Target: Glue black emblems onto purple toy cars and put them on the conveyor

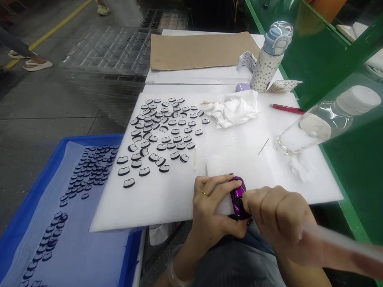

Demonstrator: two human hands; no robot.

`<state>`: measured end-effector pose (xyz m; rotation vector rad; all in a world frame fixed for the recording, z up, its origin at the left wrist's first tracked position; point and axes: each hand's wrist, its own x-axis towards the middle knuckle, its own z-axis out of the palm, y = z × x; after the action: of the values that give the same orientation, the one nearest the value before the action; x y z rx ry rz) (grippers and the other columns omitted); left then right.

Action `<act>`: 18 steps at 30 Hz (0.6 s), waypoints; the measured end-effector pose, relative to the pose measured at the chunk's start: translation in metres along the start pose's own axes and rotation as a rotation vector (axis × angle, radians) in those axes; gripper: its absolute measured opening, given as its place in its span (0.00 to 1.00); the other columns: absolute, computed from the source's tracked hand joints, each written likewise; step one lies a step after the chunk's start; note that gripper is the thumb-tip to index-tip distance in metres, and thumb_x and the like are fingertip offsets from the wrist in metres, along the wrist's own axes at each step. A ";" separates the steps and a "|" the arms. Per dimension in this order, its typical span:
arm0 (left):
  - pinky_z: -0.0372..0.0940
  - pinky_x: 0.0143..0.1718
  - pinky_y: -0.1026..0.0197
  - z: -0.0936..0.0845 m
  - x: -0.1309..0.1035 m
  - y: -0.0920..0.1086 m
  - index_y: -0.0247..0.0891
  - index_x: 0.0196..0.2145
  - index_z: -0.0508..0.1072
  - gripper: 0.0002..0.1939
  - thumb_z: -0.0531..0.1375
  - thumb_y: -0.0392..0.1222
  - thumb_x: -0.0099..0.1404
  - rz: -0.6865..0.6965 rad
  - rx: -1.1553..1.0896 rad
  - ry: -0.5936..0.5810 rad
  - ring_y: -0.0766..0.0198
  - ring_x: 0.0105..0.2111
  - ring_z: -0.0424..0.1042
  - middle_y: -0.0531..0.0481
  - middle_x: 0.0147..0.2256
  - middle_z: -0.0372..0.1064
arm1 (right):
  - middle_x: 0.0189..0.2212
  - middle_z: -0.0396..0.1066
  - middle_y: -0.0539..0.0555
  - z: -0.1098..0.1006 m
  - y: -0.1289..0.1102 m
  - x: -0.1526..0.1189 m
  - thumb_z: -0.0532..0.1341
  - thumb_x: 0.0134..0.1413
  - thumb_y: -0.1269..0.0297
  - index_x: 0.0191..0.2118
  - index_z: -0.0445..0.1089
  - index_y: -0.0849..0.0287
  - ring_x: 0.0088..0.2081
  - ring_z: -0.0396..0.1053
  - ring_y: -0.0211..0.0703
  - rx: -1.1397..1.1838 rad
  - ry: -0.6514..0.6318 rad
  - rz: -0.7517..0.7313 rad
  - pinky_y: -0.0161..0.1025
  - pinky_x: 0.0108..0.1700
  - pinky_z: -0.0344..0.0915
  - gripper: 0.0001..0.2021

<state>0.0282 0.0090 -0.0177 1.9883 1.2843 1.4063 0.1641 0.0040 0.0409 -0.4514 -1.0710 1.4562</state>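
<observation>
My left hand (212, 207) is closed around a small glossy purple piece (237, 191), shaped like a toy car body, at the front edge of the white foam sheet (173, 201). Its fingers lie along the far side and the thumb along the near side. Against the right side of the purple piece, my right hand (278, 213) is curled into a fist. Something dark shows by its fingertips, too hidden to name. A blurred pale strip (341, 251) stretches rightward from this fist; I cannot tell what it is.
Several small black curved parts (171, 122) lie spread on the foam. More parts (93, 169) fill a blue tray (62, 149) at left. Crumpled white tissue (235, 109), a clear bottle (317, 127), a dotted flask (266, 62), a red pen (287, 108) and cardboard (201, 51) stand or lie beyond.
</observation>
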 end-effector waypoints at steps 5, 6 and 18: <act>0.67 0.40 0.50 0.001 -0.001 0.000 0.41 0.43 0.77 0.20 0.64 0.56 0.60 -0.013 0.021 -0.005 0.52 0.40 0.68 0.44 0.43 0.77 | 0.12 0.44 0.46 0.005 -0.004 -0.010 0.56 0.66 0.48 0.16 0.47 0.57 0.16 0.44 0.36 -0.243 -0.005 -0.026 0.43 0.26 0.52 0.31; 0.67 0.40 0.50 0.001 -0.002 0.000 0.41 0.43 0.77 0.20 0.64 0.56 0.59 -0.015 0.021 -0.005 0.52 0.40 0.68 0.44 0.43 0.77 | 0.13 0.46 0.46 0.002 -0.005 -0.010 0.57 0.65 0.47 0.16 0.49 0.56 0.17 0.46 0.37 -0.282 0.004 -0.030 0.43 0.27 0.54 0.30; 0.66 0.42 0.50 0.003 -0.003 0.000 0.41 0.44 0.77 0.26 0.70 0.57 0.50 -0.018 0.023 0.004 0.51 0.41 0.68 0.45 0.43 0.76 | 0.13 0.44 0.44 -0.018 -0.009 0.003 0.58 0.65 0.50 0.19 0.54 0.57 0.19 0.45 0.37 0.028 -0.026 -0.063 0.41 0.27 0.48 0.26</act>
<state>0.0307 0.0068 -0.0205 1.9844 1.3224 1.3940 0.1830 0.0115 0.0406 -0.3765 -1.0751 1.4227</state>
